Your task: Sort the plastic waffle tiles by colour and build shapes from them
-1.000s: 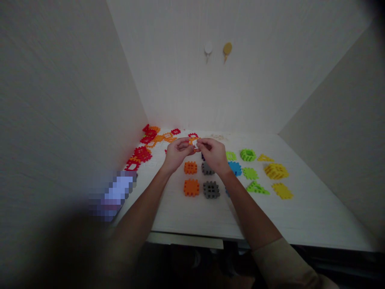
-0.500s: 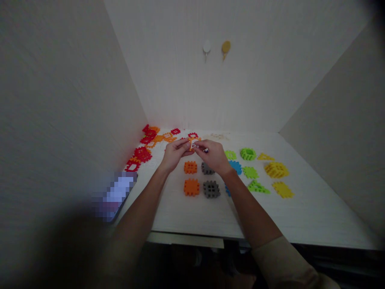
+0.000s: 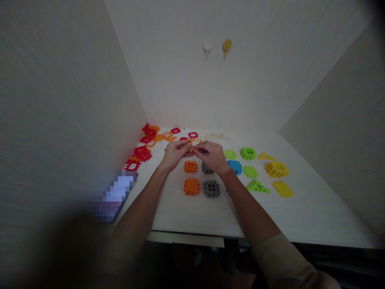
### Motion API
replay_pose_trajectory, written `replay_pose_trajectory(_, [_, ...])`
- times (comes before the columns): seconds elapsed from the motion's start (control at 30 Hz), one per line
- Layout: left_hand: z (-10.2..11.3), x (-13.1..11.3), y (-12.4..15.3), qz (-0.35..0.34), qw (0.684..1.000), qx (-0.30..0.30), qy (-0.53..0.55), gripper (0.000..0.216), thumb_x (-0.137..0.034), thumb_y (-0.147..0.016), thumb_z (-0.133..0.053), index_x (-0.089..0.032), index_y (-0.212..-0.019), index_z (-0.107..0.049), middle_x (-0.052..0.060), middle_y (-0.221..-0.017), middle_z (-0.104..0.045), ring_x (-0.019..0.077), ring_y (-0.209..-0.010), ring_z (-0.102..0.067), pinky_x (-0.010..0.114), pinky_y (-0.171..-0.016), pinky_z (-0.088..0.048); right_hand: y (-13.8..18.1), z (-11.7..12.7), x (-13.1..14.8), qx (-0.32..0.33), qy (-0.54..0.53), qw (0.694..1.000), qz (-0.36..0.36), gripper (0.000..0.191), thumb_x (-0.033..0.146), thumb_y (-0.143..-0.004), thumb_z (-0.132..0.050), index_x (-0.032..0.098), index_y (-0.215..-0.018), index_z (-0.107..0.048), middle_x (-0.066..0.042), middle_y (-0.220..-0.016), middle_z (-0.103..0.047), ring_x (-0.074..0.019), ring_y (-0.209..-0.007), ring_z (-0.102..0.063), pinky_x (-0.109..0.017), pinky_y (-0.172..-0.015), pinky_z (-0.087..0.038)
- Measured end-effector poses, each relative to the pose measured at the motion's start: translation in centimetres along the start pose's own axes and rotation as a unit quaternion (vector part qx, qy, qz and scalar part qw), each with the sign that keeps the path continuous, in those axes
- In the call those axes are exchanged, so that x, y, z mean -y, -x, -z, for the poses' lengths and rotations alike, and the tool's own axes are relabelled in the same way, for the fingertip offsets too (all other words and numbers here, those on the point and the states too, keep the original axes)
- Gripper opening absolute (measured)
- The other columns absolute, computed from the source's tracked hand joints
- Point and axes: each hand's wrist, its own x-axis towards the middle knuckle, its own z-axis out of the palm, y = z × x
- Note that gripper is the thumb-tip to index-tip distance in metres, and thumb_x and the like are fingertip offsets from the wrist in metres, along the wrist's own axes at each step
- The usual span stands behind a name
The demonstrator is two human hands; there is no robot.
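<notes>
My left hand (image 3: 175,154) and my right hand (image 3: 212,155) meet above the white table (image 3: 300,216), fingertips pinched together on a small white and orange waffle-block piece (image 3: 195,143). Both hands are closed round it. Just below them lie two orange waffle blocks (image 3: 191,186) and two grey waffle blocks (image 3: 211,188). A blue block (image 3: 235,166) sits beside my right wrist.
Red and orange flat pieces (image 3: 142,153) are scattered along the left wall. Green blocks (image 3: 248,153) and yellow blocks (image 3: 276,169) lie to the right. A blurred-out object (image 3: 116,194) rests at the table's left front. Two hooks (image 3: 216,46) hang on the back wall.
My hands stay together over the table and shift only slightly. The fingers work the small piece between them.
</notes>
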Motion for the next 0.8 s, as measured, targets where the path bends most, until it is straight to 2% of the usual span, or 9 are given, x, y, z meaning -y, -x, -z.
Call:
replay_pose_trajectory(0.33, [-0.10,0.09,0.02,0.017,1.000,0.001,0.001,0.035,-0.025,-0.068,-0.074,-0.011,-0.099,-0.066,0.004,-0.079,-0.068,0.0134,-0.070,-0.066,0.039,-0.076,-0.059,0.16,-0.21,-0.12,-0.016,0.003,1.000,0.000,0.013,0.027,-0.083,-0.059,0.021,-0.083,-0.071,-0.003,-0.082,-0.070,-0.0133,-0.073,-0.062,-0.025,-0.072,-0.047])
replay_pose_trajectory(0.63, [0.13,0.24,0.11,0.021,1.000,-0.007,-0.015,0.043,-0.027,-0.064,-0.077,-0.010,-0.102,-0.064,0.006,-0.081,-0.070,0.0161,-0.072,-0.068,0.039,-0.080,-0.058,0.00,0.05,-0.08,0.016,-0.015,1.000,-0.019,0.014,0.027,-0.083,-0.061,0.022,-0.084,-0.074,-0.002,-0.081,-0.072,-0.0130,-0.071,-0.065,-0.024,-0.069,-0.048])
replay_pose_trajectory(0.8, [0.35,0.24,0.05,0.011,1.000,-0.013,-0.009,0.045,-0.025,-0.061,-0.079,-0.010,-0.100,-0.063,0.006,-0.079,-0.070,0.0166,-0.071,-0.068,0.041,-0.080,-0.057,-0.09,0.18,-0.18,0.048,-0.006,0.999,-0.010,0.017,0.027,-0.086,-0.057,0.024,-0.089,-0.073,-0.002,-0.088,-0.073,-0.0141,-0.076,-0.065,-0.026,-0.073,-0.048])
